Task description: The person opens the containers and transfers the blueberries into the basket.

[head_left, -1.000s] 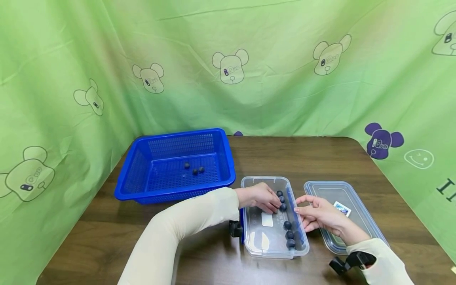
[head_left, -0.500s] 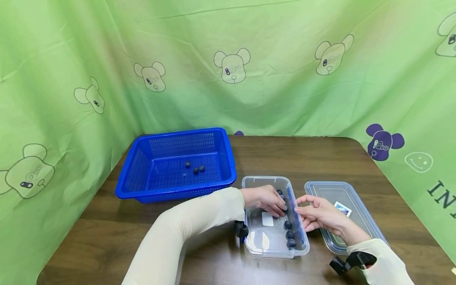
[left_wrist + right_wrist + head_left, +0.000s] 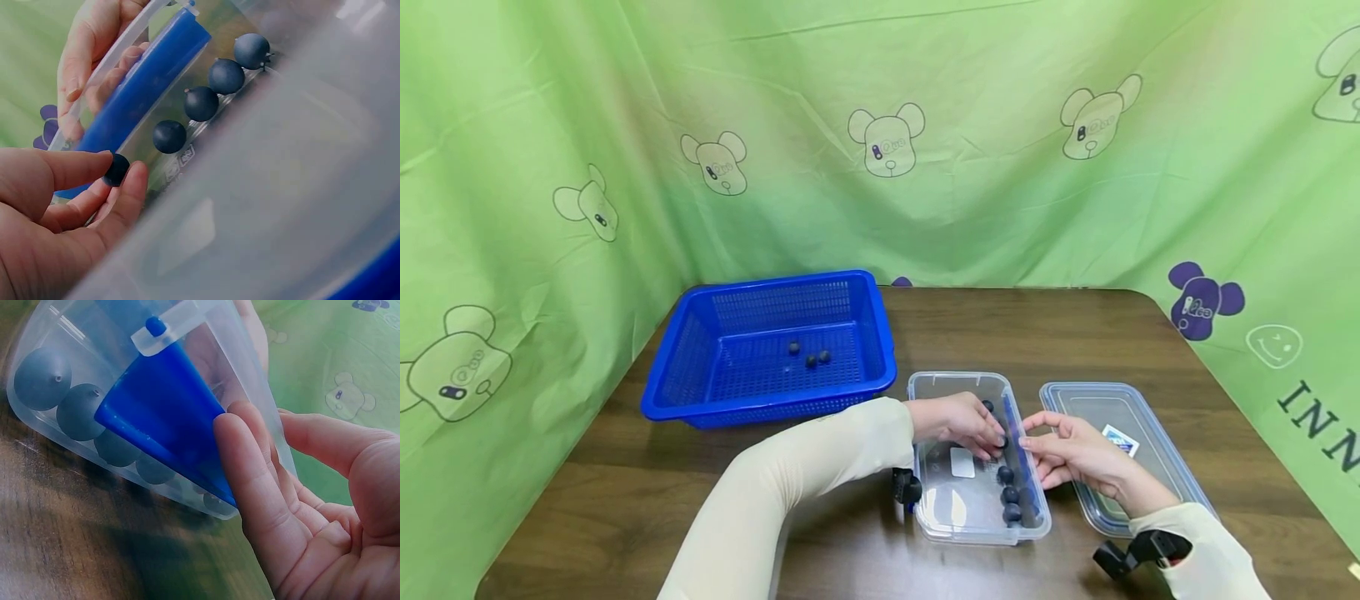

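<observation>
A clear plastic container (image 3: 936, 492) with blue side clips stands on the table. Inside it my left hand (image 3: 957, 419) pinches a blueberry (image 3: 116, 170) between thumb and fingertip. Several more blueberries (image 3: 201, 104) lie in a row along the container's right wall, as the left wrist view shows. My right hand (image 3: 1071, 457) holds that wall from outside, with fingers (image 3: 247, 475) against the blue clip (image 3: 165, 412) and the thumb at the rim. In the head view the left hand partly covers the far berries.
A blue plastic basket (image 3: 700, 400) with three dark berries (image 3: 811, 361) on its floor stands at the back left. To the right, a clear lid (image 3: 1131, 408) with a small label lies on the wooden table (image 3: 827, 550). A green printed cloth (image 3: 775, 225) hangs behind.
My left hand has shifted a little to the right and nearer to me inside the container, towards its right wall. The right hand has kept its place.
</observation>
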### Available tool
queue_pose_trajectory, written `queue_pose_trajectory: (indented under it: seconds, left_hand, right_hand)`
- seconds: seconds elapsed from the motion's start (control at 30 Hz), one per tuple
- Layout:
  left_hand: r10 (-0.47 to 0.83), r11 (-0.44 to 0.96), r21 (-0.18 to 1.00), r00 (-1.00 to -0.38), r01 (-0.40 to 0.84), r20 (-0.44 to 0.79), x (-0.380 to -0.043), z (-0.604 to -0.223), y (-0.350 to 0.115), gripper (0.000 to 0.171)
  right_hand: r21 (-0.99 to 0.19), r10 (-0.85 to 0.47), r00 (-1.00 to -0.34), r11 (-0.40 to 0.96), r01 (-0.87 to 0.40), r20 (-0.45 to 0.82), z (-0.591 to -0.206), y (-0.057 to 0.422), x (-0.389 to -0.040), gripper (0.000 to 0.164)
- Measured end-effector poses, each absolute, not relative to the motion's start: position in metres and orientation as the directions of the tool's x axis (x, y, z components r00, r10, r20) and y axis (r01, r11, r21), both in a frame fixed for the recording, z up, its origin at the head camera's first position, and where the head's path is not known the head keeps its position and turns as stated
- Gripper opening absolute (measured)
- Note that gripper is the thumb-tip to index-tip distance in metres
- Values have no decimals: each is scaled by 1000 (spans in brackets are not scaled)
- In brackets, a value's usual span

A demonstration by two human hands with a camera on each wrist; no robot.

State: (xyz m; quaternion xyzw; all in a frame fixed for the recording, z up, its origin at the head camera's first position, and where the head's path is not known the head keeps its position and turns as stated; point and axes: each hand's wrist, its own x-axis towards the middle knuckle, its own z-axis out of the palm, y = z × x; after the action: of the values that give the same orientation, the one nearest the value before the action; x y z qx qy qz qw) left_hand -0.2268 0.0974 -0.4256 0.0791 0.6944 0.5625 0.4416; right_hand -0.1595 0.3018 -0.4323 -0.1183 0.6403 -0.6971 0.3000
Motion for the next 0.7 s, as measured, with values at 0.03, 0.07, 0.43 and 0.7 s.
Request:
queue_pose_trajectory:
  seconds: [0.03, 0.07, 0.43, 0.7]
  left_hand:
    - [610, 356, 854, -598, -379, -519, -227, -425, 97, 7]
    - [615, 354, 859, -600, -371, -512, -227, -424, 96, 8]
    - [701, 340, 890, -548, -305, -456, -233, -411, 89, 19]
    - [753, 338, 912, -515, -230, -409, -233, -399, 79, 22]
  right_hand:
    - [-964, -570, -792, 0, 266, -219, -432, 302, -160, 14]
    - [-964, -571, -791, 1, 268, -221, -432, 302, -159, 13]
    - [-962, -564, -794, 1, 273, -226, -428, 302, -159, 14]
    - [-963, -569, -793, -6, 268, -217, -429, 303, -158, 14]
